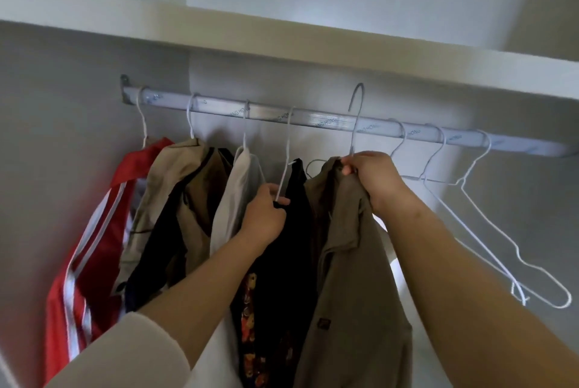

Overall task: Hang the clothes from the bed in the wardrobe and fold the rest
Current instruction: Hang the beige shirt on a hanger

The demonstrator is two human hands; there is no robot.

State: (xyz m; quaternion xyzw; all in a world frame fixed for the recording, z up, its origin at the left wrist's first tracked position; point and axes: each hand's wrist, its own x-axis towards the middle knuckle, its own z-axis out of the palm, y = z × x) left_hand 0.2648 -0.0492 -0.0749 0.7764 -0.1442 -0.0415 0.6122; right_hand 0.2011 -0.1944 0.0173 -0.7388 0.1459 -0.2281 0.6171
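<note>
A silver wardrobe rail [326, 119] runs under a white shelf. My right hand [372, 179] grips the collar of an olive-brown jacket [354, 278] on a wire hanger [357, 115]. The hanger's hook is raised above the rail, not resting on it. My left hand [266, 215] pinches the wire of the neighbouring hanger, which carries a black patterned garment [282, 287]. Left of these hang a white garment [238, 199], a tan and black jacket [175, 205] and a red jacket with white stripes [87, 262].
Three bare white wire hangers [488, 231] hang on the rail's right part. The white shelf [282, 46] juts out just above the rail. Grey wardrobe walls close in the left side and the back.
</note>
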